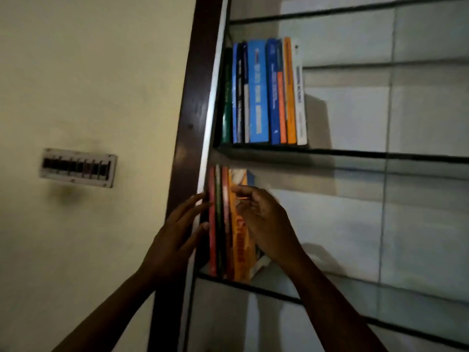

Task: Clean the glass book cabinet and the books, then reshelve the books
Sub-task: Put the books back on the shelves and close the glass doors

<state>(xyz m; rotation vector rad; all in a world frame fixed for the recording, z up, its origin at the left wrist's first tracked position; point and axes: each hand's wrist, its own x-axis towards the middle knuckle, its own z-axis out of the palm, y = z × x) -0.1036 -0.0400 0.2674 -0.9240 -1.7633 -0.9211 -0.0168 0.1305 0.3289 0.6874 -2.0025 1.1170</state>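
The glass book cabinet (193, 102) has a dark wooden frame and glass shelves. On the upper glass shelf (355, 153) several books (264, 92) stand upright at the left end: green, blue, orange, white. On the lower glass shelf (330, 290) a small stack of red, green and orange books (228, 240) stands against the left side. My left hand (177, 232) lies flat with fingers spread against the stack's left edge and the frame. My right hand (264, 222) grips the orange book from the right, fingers curled over its cover.
A white switch panel (77, 167) sits on the cream wall left of the cabinet. The shelves run bare to the right of the books. A top shelf (342, 10) shows above. The cabinet's back is pale and reflective.
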